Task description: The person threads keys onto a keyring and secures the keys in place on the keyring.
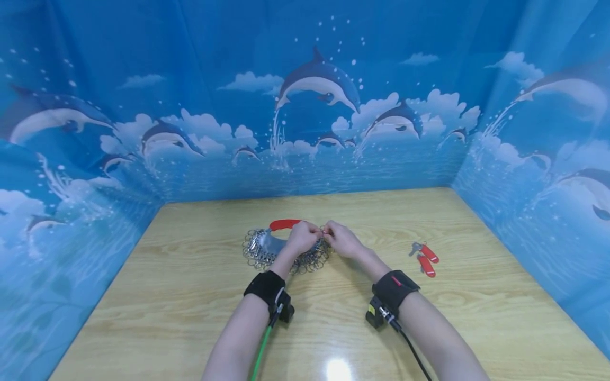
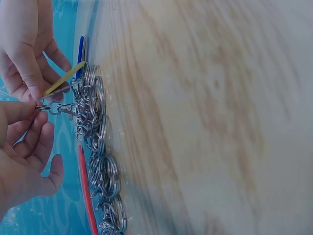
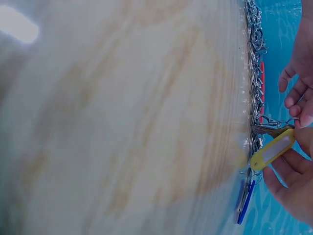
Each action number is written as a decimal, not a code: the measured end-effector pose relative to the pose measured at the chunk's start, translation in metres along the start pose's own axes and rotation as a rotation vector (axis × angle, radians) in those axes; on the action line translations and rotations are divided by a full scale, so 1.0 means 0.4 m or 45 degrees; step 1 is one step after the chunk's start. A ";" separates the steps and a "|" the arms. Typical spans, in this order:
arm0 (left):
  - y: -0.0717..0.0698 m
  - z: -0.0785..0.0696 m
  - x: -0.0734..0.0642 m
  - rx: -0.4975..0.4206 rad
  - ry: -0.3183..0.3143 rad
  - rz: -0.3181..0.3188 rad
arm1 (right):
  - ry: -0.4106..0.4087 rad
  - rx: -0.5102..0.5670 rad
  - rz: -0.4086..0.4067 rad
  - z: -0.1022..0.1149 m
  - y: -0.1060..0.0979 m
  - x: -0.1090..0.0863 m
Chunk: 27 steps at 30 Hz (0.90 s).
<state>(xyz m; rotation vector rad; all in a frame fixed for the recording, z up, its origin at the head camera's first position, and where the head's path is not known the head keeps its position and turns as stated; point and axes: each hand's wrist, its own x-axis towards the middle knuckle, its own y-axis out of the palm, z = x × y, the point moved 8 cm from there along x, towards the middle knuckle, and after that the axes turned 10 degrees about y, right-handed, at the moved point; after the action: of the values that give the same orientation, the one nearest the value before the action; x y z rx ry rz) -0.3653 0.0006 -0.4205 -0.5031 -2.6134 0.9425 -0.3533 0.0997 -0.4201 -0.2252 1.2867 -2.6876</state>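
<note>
A large metal key ring with a red handle (image 1: 285, 224) lies on the table, many small rings and snap clasps (image 1: 310, 262) hanging round its edge. My left hand (image 1: 305, 236) pinches a small split ring (image 2: 43, 106) that is joined to one snap clasp (image 2: 61, 107). From the other side my right hand (image 1: 344, 241) holds a key (image 3: 274, 131) with a yellow key tag (image 3: 272, 151) at that same ring. Whether the key is threaded on the ring cannot be made out. A blue key tag (image 3: 246, 201) hangs from the rings close to my right hand.
Two keys with red tags (image 1: 430, 254) lie on the wooden table (image 1: 476, 317) to the right of my right hand. A blue dolphin-print curtain (image 1: 305, 169) encloses the back and sides of the table. Cables run from both wrist cameras.
</note>
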 end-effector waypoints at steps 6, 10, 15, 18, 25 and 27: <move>0.003 0.001 -0.001 -0.009 -0.003 0.024 | 0.041 0.154 0.000 -0.011 -0.016 -0.001; 0.010 -0.005 0.000 -0.005 0.015 0.089 | 0.116 0.240 0.027 -0.021 -0.033 -0.010; 0.021 -0.023 -0.004 0.023 0.048 0.186 | 0.168 0.248 0.067 -0.047 -0.048 -0.025; 0.023 -0.028 -0.009 0.042 0.051 0.202 | 0.137 0.190 0.095 -0.061 -0.048 -0.036; 0.020 -0.031 -0.015 0.077 0.068 0.197 | 0.031 -0.077 0.201 -0.066 -0.029 -0.069; 0.021 -0.030 -0.016 0.097 0.056 0.222 | 0.000 -0.150 0.191 -0.063 -0.027 -0.073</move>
<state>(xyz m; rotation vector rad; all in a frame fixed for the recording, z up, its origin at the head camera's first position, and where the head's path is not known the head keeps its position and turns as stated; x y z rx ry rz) -0.3530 0.0104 -0.4184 -0.7324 -2.5156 1.0671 -0.3308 0.1313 -0.4291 -0.1360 1.4044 -2.4905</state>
